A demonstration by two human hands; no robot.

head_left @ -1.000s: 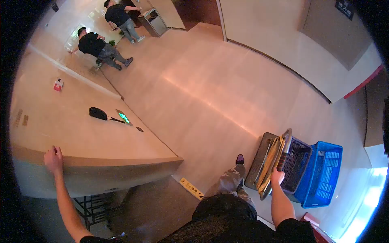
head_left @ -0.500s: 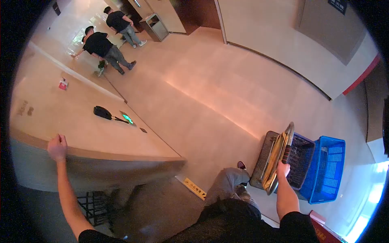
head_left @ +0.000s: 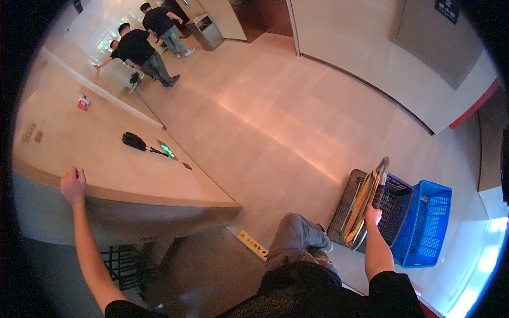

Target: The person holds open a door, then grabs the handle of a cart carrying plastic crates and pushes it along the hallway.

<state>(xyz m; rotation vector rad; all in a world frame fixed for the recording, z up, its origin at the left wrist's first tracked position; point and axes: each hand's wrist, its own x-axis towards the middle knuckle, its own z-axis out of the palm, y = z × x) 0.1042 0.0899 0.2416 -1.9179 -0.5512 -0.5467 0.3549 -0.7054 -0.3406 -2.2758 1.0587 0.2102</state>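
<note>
My left hand (head_left: pixel 73 185) is raised at the far left, overlapping the edge of the wall (head_left: pixel 175 197). Its fingers are curled in, with nothing visible in them; whether it touches the wall I cannot tell. My right hand (head_left: pixel 373 214) is wrapped round the dark-gripped bar of a curved metal handle (head_left: pixel 383 172). Beside that bar is a yellowish, flat, elongated piece (head_left: pixel 359 204), partly hidden. A dark plastic crate (head_left: pixel 398 185) is just right of the handle, and a blue plastic basket (head_left: pixel 436 222) stands against its far right side.
Several people in dark tops (head_left: pixel 139 50) stand at the upper left near a potted plant (head_left: pixel 134 78). A metal bin (head_left: pixel 208 34) is behind them. A yellow warning strip (head_left: pixel 252 245) lies on the floor by my legs. A black long-handled object (head_left: pixel 135 141) hangs on the wall.
My legs have shifted in a step, the knee now further forward. My left hand is slightly higher. My right hand keeps hold of the handle. The people at the back have moved a little.
</note>
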